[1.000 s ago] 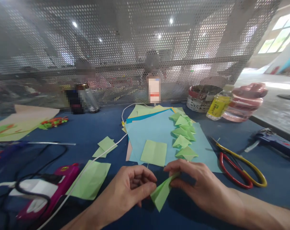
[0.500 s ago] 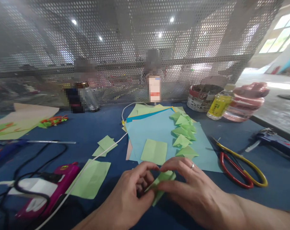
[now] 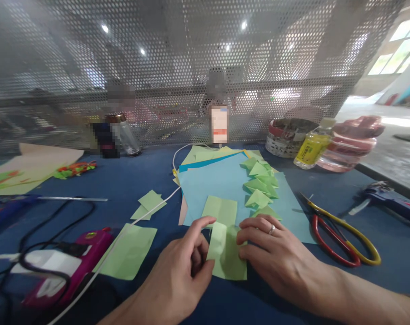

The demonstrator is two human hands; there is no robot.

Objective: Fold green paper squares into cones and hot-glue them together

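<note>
Green paper point(image 3: 229, 257), one sheet, is held between left grip point(image 3: 182, 266) and right grip point(image 3: 274, 248).

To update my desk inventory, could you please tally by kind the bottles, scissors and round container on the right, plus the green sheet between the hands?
Bottles: 2 (yellow-labelled bottle, pink bottle)
Scissors: 1
Round container: 1
Green sheet between left hand and right hand: 1
Total: 5

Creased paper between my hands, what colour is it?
The creased paper is light green; the head view shows it best.
</note>
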